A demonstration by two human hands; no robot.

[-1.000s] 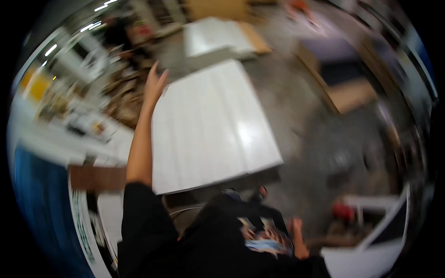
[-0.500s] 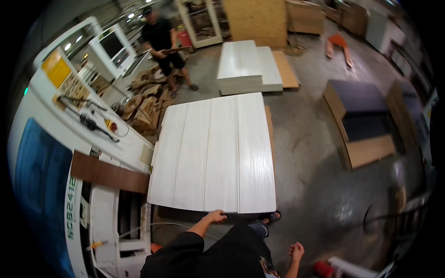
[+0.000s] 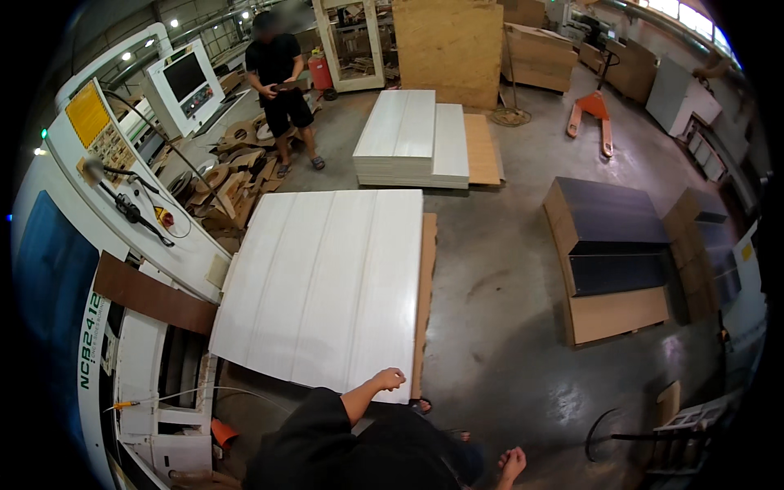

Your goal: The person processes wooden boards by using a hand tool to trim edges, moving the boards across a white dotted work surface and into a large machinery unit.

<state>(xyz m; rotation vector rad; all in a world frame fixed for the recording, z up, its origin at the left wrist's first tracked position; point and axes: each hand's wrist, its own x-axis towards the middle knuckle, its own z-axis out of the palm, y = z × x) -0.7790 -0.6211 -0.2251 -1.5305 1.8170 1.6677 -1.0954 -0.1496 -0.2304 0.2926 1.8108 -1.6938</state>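
A stack of white wood-grain panels [image 3: 322, 278], laid side by side in long strips, lies in front of me. My left hand [image 3: 390, 378] is above the stack's near right corner, its fingers curled in with nothing visible in them. Whether it touches the panel surface I cannot tell. My right hand [image 3: 513, 463] hangs low beside my body over the floor, loosely closed, no object showing in it. Brown board [image 3: 426, 286] sticks out beneath the stack along its right side.
A white machine with a blue window [image 3: 61, 302] stands at the left, a brown strip [image 3: 151, 294] beside it. Another white panel stack [image 3: 400, 131] lies beyond. A person [image 3: 282, 90] stands far left, holding a board. Dark panels [image 3: 612, 212] and an orange pallet jack [image 3: 592, 114] are at right.
My view has turned right, so the stack sits further left. My left hand has moved from the stack's near edge to its near right corner. The right hand still hangs at my side.
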